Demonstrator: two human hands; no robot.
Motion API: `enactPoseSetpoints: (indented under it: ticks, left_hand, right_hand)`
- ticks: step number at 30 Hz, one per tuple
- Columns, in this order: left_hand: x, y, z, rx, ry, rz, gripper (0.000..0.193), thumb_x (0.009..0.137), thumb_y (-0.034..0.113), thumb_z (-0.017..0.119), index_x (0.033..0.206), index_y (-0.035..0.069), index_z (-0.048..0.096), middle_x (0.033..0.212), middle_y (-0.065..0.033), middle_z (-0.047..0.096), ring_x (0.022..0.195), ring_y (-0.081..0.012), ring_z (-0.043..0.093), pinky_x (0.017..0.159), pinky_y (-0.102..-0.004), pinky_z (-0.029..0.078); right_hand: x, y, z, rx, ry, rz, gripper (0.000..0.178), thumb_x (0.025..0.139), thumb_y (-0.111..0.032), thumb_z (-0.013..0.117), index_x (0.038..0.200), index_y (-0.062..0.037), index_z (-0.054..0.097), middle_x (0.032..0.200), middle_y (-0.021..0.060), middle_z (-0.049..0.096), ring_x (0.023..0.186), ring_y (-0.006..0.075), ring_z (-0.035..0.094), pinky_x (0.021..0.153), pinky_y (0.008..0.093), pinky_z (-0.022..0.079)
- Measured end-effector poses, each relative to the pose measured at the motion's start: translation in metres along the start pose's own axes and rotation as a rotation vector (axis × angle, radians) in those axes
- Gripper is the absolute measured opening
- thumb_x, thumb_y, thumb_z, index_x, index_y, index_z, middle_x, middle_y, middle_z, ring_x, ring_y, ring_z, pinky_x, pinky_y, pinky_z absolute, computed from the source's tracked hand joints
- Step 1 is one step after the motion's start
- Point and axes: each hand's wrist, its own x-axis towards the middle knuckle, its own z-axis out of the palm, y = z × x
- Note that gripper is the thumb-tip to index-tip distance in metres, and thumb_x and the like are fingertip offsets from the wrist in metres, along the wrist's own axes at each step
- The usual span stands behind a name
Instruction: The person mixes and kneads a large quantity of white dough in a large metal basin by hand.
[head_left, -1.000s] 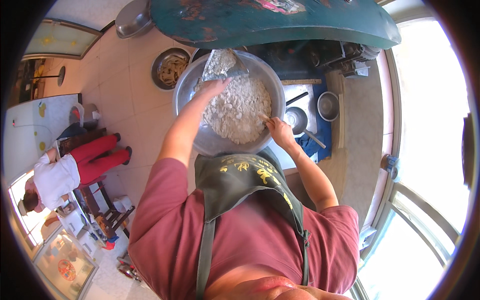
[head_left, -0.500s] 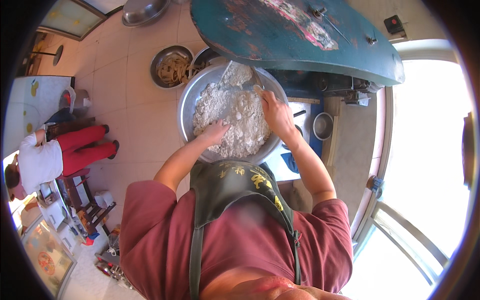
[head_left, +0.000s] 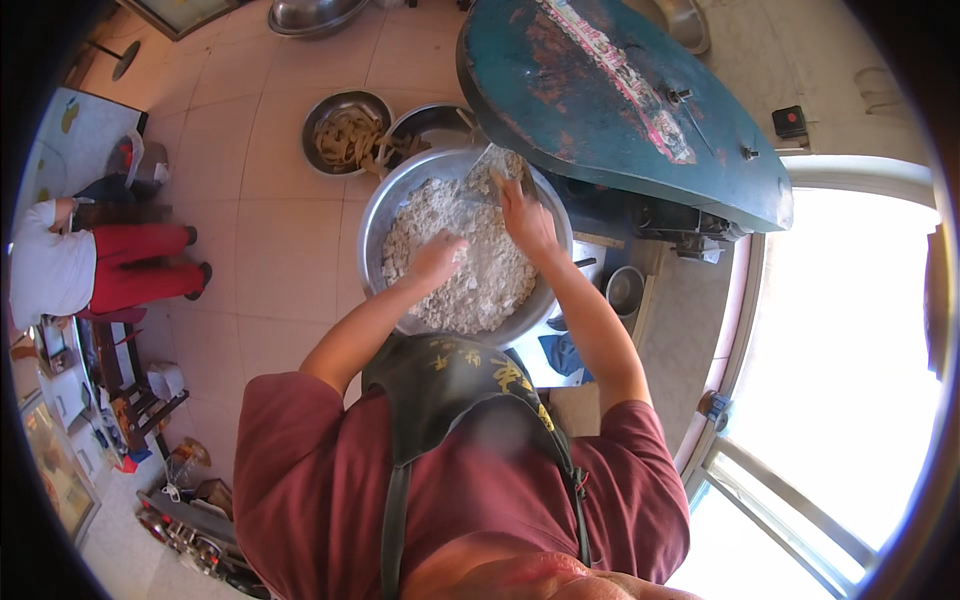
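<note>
A wide metal bowl (head_left: pixel 376 215) holds crumbly, pale flour dough (head_left: pixel 480 290) with loose lumps. Over its left part is my left hand (head_left: pixel 437 259), fingers curled in at the dough's surface; whatever they hold is hidden. My right hand (head_left: pixel 528 222) grips a metal scoop (head_left: pixel 529 182) at the bowl's far right side. Floury crumbs lie in the scoop, and its handle is mostly covered by my fingers.
Beyond the bowl stand a metal basin (head_left: pixel 312 140) of pale strips and a second basin (head_left: pixel 430 117). A green machine cover (head_left: pixel 610 100) overhangs the far right. A small metal bowl (head_left: pixel 625 289) sits at right. A person in red trousers (head_left: pixel 135 262) is at far left.
My left hand has lifted slightly and curled its fingers, spread in the dough before. My right hand and the scoop have shifted a little within the bowl. The whole view has swung somewhat.
</note>
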Motion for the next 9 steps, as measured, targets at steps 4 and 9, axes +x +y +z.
enactPoseSetpoints:
  ticks: [4,9]
  left_hand:
    - [0.003,0.009,-0.010,0.035,0.051,0.043,0.032,0.082,0.012,0.073,0.112,0.014,0.063,0.110,-0.0056,0.060,0.101,-0.0293,0.062,0.081,-0.0429,0.053]
    - [0.007,-0.003,-0.002,0.090,0.028,0.061,0.042,0.077,0.009,0.074,0.117,0.011,0.063,0.124,-0.0070,0.060,0.112,-0.0308,0.059,0.089,-0.0433,0.052]
  right_hand:
    - [0.020,-0.009,-0.006,-0.002,0.046,0.018,0.024,0.099,-0.023,0.049,0.120,-0.0130,0.046,0.075,0.0247,0.066,0.071,0.0454,0.065,0.060,0.0573,0.051]
    - [-0.022,-0.034,-0.001,-0.023,-0.144,-0.109,0.040,0.101,-0.028,0.046,0.138,-0.0165,0.039,0.087,0.0246,0.071,0.076,0.0426,0.070,0.069,0.0562,0.056]
